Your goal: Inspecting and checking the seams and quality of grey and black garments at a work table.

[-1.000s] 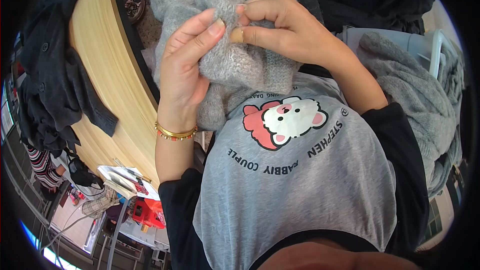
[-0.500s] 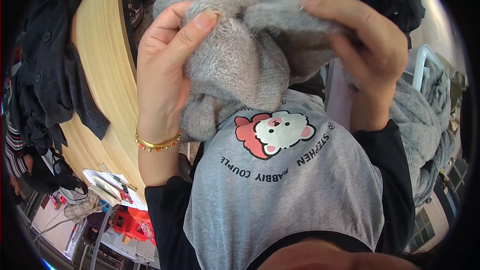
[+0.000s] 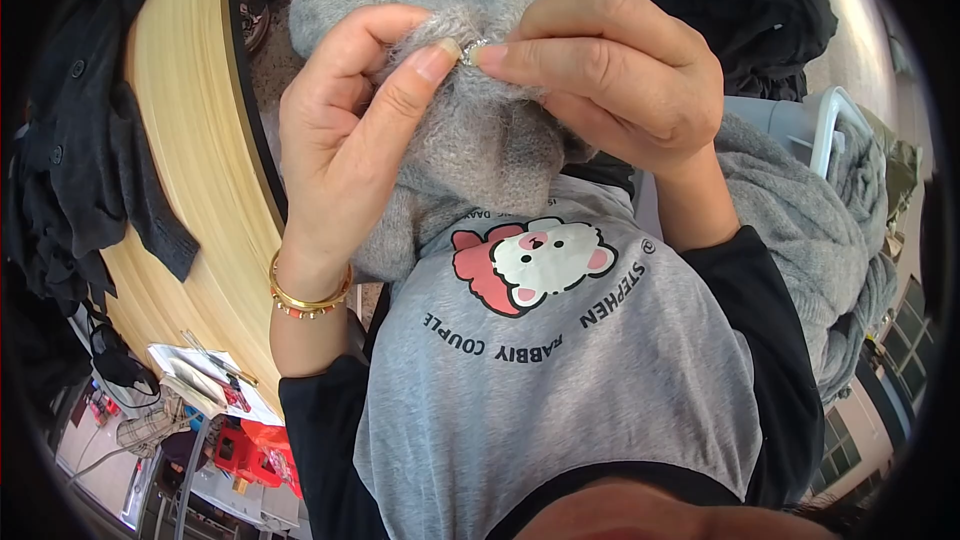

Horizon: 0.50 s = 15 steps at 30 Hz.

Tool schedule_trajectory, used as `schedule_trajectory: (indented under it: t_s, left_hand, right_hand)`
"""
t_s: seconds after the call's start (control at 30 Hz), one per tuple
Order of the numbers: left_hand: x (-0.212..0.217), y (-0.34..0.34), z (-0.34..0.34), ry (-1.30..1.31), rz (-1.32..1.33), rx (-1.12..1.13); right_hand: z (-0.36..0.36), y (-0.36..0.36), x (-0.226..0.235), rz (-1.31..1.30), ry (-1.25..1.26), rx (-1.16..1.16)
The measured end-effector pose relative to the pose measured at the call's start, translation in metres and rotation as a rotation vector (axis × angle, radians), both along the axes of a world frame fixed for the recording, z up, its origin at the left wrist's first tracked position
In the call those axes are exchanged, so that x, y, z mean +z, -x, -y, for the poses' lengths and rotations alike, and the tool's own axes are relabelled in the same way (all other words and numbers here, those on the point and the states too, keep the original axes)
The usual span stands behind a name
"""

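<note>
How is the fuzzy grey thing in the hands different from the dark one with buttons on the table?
The grey knit is pale and fuzzy; the dark garment looks smoother. The left hand grips the bunched grey knit; no hand touches the dark garment, which lies partly on the wooden table. Both are cloth.

From here I see a grey shirt (image 3: 620, 410) with black sleeves (image 3: 335, 430), a pink-and-white cartoon animal print (image 3: 540, 262), and gold-coloured bracelets (image 3: 308, 306).

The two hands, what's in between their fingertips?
The head view shows a small, shiny silvery thing between the left hand and the right hand, against the fuzzy grey knit. It's too tiny to tell what it is.
</note>
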<state>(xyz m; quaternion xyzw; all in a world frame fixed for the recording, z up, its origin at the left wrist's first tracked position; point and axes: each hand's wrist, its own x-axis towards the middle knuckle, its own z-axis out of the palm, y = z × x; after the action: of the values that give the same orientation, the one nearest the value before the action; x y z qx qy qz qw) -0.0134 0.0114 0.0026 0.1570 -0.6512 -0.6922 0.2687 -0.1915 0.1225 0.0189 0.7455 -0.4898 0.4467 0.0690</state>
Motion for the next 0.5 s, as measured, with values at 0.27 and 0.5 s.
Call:
schedule_trajectory:
  t_s: [0.27,0.5]
  left_hand:
    - [-0.006,0.001,-0.002,0.099,-0.002,0.020]
    - [-0.018,-0.007,0.000,0.177,0.063,0.145]
  right_hand:
    - [0.004,-0.007,-0.013,0.096,-0.074,-0.029]
    - [0.025,-0.002,-0.038,0.411,-0.061,0.258]
